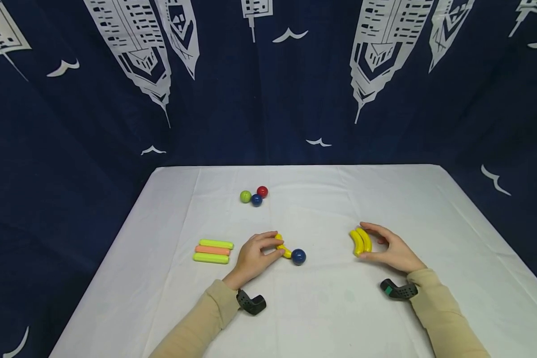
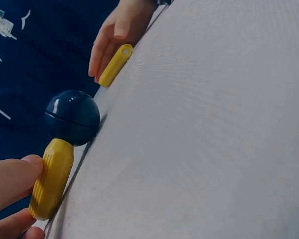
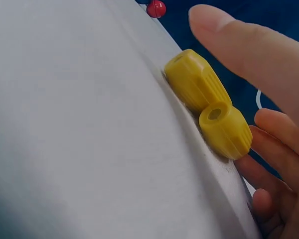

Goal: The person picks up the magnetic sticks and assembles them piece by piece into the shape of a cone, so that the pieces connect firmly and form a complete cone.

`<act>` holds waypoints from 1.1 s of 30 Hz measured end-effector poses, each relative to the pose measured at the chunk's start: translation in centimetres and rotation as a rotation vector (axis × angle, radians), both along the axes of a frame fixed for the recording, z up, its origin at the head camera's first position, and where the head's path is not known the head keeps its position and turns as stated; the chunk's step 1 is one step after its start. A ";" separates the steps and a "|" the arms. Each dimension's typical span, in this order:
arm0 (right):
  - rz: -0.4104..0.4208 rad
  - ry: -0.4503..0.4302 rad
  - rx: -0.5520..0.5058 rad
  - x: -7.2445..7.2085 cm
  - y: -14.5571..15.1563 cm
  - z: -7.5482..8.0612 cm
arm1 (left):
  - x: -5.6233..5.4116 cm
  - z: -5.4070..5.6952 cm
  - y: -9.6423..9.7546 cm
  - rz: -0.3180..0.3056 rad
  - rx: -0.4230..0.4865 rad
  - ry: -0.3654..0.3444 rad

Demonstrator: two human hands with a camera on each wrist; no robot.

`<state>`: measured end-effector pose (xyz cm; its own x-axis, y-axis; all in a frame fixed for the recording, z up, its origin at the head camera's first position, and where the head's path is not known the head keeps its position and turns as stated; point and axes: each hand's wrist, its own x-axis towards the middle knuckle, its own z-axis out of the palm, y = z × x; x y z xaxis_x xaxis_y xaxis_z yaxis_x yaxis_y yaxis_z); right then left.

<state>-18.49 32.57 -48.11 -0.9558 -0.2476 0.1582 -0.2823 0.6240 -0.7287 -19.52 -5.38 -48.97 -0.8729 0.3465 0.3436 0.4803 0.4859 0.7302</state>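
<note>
In the head view my left hand (image 1: 255,256) pinches a short curved yellow rod (image 1: 284,247) between thumb and fingers. A dark blue ball (image 1: 298,256) sits against one end of this rod; the left wrist view shows the ball (image 2: 72,118) touching the rod's tip (image 2: 52,179). Farther right, two more curved yellow rods (image 1: 360,241) lie side by side on the table. My right hand (image 1: 394,251) is around them, thumb and fingers spread. In the right wrist view its thumb (image 3: 249,47) stands apart from the two rods (image 3: 224,130), with the other fingers behind them.
A green ball (image 1: 245,196), a blue ball (image 1: 256,200) and a red ball (image 1: 262,192) are grouped toward the back of the white-covered table (image 1: 331,308). Three straight rods, two light green and one orange (image 1: 212,250), lie left of the left hand. A dark patterned curtain (image 1: 259,109) hangs behind.
</note>
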 end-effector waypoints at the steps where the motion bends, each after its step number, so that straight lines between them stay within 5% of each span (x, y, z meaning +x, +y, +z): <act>1: 0.005 -0.012 0.009 0.0 0.1 0.1 | 0.0 0.0 0.0 0.001 -0.002 -0.005; 10: 0.044 -0.133 0.032 -0.3 0.1 0.5 | 0.0 0.0 0.0 0.001 -0.004 -0.014; 33: -0.009 -0.064 0.049 -0.2 0.0 0.2 | 0.1 -0.1 0.2 0.012 -0.002 0.015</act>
